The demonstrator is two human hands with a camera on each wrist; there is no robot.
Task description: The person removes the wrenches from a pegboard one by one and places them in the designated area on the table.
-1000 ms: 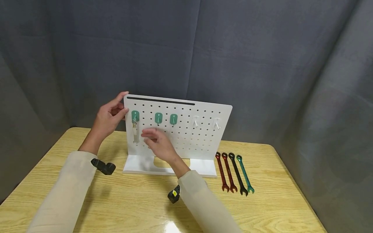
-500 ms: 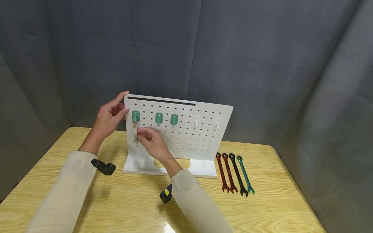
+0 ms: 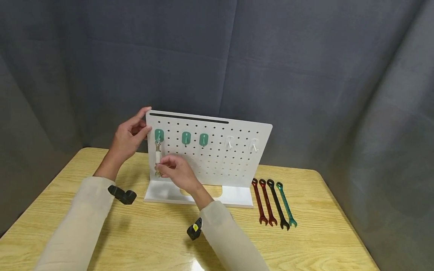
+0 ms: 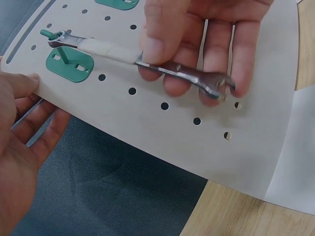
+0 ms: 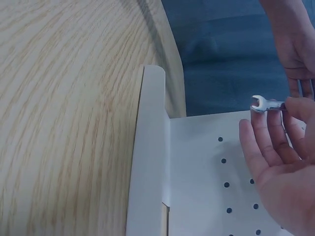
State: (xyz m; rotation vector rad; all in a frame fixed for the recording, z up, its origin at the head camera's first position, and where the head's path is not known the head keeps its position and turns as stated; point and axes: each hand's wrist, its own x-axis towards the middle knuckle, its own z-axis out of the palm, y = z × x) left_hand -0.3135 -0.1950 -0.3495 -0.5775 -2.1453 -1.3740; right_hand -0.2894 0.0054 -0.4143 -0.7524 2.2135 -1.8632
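A combination wrench [image 4: 170,71] with a pale wrap round its handle hangs by its ring end from the leftmost green hook [image 3: 159,134] on a white pegboard [image 3: 251,165]. My right hand [image 3: 179,173] pinches its lower handle, thumb in front and fingers behind, as the left wrist view shows. The open jaw end sticks out past the fingertips, tilted off the board. My left hand [image 3: 127,137] grips the board's upper left edge between thumb and fingers, some fingers hidden behind it.
Two more green hooks [image 3: 186,138] and two white hooks [image 3: 229,143] sit along the board. Right of its base [image 3: 237,195] lie two red wrenches [image 3: 268,202], a black wrench [image 3: 278,204] and a green wrench [image 3: 286,204] on the wooden table [image 3: 322,226]. A grey curtain hangs behind.
My right hand has moved left to the hanging wrench, slid lower along it and taken hold. The wrench's lower end now appears lower in view. The left hand keeps its grip on the board.
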